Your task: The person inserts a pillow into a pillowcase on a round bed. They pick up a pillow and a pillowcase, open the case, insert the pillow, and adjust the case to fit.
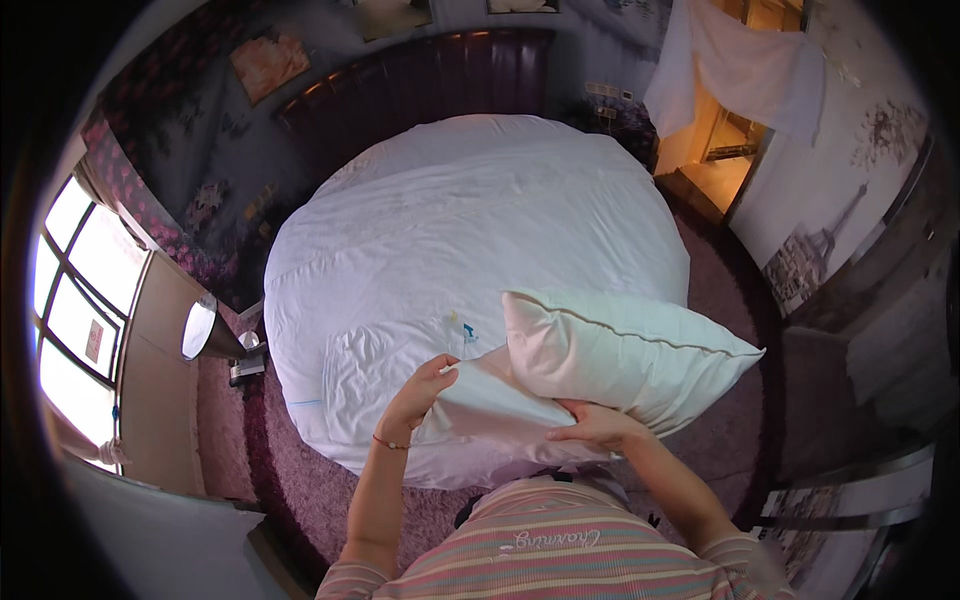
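A white pillow (622,352) with a seam along its upper side lies at the near right part of a round bed covered by a white sheet (480,217). White pillowcase fabric (499,405) spreads from below the pillow towards the left. My left hand (420,394) pinches that fabric's left upper edge between thumb and fingers. Beside the pillow's lower edge, my right hand (596,426) grips the fabric's right part, its thumb on top. Another wrinkled white cloth (367,375) lies flat on the bed, left of my left hand.
A dark padded headboard (442,75) stands behind the bed. To the left are a lamp (214,330) on the floor and a window (90,277). White cloth (757,67) hangs by a lit doorway at upper right. Purple carpet (315,480) surrounds the bed.
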`<move>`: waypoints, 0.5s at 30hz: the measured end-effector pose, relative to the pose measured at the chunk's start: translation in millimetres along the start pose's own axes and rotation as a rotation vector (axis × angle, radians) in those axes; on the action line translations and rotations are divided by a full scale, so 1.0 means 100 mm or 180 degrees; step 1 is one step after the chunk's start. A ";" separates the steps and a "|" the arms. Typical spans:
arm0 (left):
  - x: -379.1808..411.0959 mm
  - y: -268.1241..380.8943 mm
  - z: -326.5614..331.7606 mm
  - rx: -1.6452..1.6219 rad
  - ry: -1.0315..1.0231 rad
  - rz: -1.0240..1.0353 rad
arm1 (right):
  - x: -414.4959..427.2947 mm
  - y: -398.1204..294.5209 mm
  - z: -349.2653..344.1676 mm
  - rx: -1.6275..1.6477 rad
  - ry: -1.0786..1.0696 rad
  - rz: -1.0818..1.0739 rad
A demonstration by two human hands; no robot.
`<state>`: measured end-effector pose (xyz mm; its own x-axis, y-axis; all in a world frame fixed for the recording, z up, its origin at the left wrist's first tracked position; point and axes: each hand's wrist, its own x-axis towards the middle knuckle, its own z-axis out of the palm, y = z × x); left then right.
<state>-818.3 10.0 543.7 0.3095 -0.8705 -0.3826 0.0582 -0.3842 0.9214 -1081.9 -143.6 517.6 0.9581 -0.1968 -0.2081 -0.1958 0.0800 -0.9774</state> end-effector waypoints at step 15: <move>-0.06 0.39 0.71 0.2807 -0.1439 0.2483 | -0.34 -0.40 0.23 -0.0834 -0.0120 0.0014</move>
<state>-885.1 -21.8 577.1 -0.3858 -0.9180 0.0917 -0.6991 0.3558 0.6202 -1101.4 -117.5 564.4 0.9633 -0.1601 -0.2156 -0.2428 -0.1760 -0.9540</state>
